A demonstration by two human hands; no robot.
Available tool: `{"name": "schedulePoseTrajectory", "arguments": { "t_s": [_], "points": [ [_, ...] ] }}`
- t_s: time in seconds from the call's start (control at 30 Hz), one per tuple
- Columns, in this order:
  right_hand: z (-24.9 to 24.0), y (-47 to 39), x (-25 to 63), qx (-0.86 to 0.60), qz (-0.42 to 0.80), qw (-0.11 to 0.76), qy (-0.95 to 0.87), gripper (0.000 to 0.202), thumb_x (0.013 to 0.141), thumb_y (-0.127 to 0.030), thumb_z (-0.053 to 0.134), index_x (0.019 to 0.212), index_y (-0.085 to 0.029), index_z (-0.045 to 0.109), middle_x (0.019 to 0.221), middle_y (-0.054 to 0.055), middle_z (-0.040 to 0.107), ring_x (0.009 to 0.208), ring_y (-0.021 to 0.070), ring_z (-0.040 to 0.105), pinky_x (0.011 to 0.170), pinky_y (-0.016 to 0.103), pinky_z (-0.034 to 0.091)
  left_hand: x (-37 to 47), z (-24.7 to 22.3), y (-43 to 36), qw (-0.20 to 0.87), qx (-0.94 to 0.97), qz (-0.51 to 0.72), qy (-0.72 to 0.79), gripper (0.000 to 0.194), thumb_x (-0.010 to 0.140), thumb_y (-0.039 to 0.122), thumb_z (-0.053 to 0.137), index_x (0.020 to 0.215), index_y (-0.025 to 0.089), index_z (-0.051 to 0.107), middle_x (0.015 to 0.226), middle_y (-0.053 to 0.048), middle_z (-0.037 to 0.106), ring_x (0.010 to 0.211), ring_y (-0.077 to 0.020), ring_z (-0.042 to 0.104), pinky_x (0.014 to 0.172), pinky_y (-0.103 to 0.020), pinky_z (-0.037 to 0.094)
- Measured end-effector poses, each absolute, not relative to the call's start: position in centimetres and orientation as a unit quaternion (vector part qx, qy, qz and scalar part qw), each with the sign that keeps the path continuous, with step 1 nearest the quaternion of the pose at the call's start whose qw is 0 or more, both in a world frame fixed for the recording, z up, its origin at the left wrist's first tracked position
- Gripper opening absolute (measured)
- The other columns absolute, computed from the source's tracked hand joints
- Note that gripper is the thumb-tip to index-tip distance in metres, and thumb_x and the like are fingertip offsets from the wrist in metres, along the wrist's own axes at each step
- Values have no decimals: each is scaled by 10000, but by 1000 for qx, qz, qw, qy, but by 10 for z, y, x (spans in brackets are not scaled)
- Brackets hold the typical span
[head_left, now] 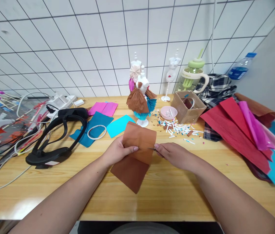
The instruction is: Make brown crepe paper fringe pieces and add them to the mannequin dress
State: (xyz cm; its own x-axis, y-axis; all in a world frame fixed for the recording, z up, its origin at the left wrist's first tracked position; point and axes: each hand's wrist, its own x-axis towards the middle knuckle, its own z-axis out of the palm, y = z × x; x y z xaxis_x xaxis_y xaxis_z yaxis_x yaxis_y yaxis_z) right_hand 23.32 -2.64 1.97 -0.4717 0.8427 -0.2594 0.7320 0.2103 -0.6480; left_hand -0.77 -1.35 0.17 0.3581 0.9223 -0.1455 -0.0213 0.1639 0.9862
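Brown crepe paper (141, 139) is held up over the middle of the table, folded so that one part hangs below the other. My left hand (118, 150) grips its left side, the thumb lying on top and the fingers behind. At the paper's right edge, my right hand (168, 151) is closed round small scissors (152, 149); only their thin metal blades show, against the paper, and the handles are mostly hidden. Just beyond the paper stands a white mini dress form (142, 81) dressed in brown and teal paper skirts.
Behind it are more dress forms, one bare (172, 70). White paper scraps (176, 127), a pink dish (168, 112) and a cardboard box (188, 109) lie right of centre. Red paper sheets (237, 130) cover the right side; a black headset strap (56, 139) and a white ring (96, 132) lie left.
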Motion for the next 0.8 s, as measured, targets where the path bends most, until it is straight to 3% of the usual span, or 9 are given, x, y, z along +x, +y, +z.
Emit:
{"name": "schedulePoseTrajectory", "arguments": {
  "t_s": [0.2,0.43,0.8],
  "points": [
    [22,-26,234,-512,357,66,-778,610,943,-603,154,726,-198,556,714,48,598,658,168,502,601,273,330,-7,1,-13,630,530,374,426,449,675,297,795,1076,171,638,1125,-97,706,1081,-319,630,927,-434,496],
    [19,-28,230,-513,368,88,-770,634,946,-598,156,755,-197,609,793,63,656,720,190,556,615,278,359,-5,0,-13,620,530,386,430,484,670,302,798,1103,169,627,1184,-105,679,1136,-335,596,947,-444,482],
    [21,-27,233,-510,408,119,-748,603,939,-592,233,978,-226,710,1016,77,719,950,265,625,803,333,441,-7,0,-12,604,537,403,430,540,680,287,793,1166,148,603,1285,-128,614,1214,-342,537,986,-446,455]
  ]
}}
